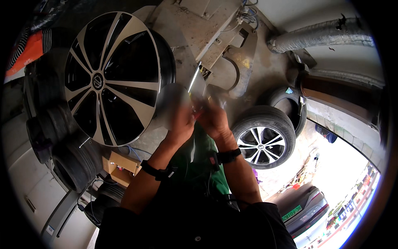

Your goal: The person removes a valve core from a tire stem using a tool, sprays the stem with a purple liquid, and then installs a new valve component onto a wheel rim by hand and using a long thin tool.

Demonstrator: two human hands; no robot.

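- Both forearms reach in from the near side, converging mid-scene, black bands on both wrists.
- Left hand (181, 120): angled far-right, fingers blurred; can't tell if gripping.
- Right hand (214, 119): angled far-left, fingers bent inward, close to the left; grip also unclear.
- Small red item (198, 114): between the hands, at the fingers, too blurred to identify.
- Bare two-tone alloy wheel (101, 81) left of hands; tyred alloy wheel (262, 146) near-right.

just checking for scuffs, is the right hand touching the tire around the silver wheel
Apart: the head view shows floor between the right hand and that tire.
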